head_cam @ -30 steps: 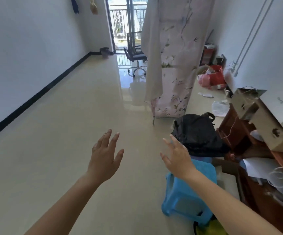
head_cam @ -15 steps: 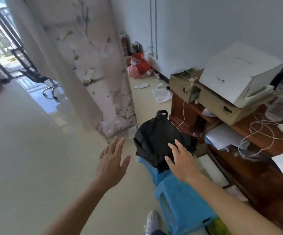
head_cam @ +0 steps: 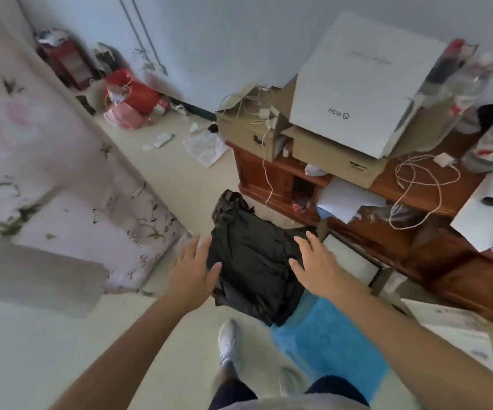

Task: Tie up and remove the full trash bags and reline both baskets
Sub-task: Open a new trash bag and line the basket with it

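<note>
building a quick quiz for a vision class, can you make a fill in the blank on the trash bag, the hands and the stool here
1. The trash bag between the two hands is ____ in colour.
2. The left hand and right hand are both ____, fingers spread, holding nothing.
3. The plastic stool is ____ in colour.

Missing words: black; open; blue
</note>
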Action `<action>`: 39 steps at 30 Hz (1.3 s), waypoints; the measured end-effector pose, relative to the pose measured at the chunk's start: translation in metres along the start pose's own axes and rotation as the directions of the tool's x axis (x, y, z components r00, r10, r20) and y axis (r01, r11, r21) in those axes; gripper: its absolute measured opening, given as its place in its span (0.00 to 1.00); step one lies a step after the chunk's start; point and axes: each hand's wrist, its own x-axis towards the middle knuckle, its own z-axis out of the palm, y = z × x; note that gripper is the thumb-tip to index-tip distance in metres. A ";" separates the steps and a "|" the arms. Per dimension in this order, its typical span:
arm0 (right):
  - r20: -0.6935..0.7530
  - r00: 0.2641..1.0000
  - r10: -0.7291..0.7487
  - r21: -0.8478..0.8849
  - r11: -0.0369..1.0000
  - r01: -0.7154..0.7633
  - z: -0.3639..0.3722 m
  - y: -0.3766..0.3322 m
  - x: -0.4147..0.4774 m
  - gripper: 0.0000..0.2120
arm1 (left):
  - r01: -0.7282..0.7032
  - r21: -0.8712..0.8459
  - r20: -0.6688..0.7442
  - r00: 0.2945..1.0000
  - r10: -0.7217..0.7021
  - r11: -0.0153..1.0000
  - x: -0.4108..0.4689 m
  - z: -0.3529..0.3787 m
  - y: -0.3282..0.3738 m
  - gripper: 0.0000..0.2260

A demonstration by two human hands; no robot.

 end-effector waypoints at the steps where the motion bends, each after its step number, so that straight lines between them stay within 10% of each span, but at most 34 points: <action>1: -0.005 0.999 0.051 0.005 0.999 -0.051 0.005 0.002 0.011 0.30 | -0.017 0.004 0.039 0.999 0.017 1.000 0.024 0.006 -0.007 0.29; 9: 0.103 0.926 0.362 0.101 0.923 -0.372 0.085 0.013 0.126 0.31 | -0.213 -0.045 0.256 0.942 0.218 0.976 0.209 0.097 -0.047 0.29; 20: 0.037 0.957 0.287 -0.198 0.941 -0.275 0.195 0.026 0.254 0.43 | -0.554 0.234 0.378 0.809 0.450 0.799 0.345 0.246 -0.075 0.39; 29: 0.229 0.944 0.239 -0.237 0.954 -0.184 0.188 -0.002 0.179 0.18 | -0.793 0.282 0.575 0.590 0.566 0.540 0.287 0.226 -0.099 0.11; 39: 0.077 0.753 0.653 -0.076 0.757 -0.649 0.186 0.019 -0.008 0.59 | -0.799 0.270 0.692 0.549 0.469 0.537 0.171 0.196 -0.036 0.46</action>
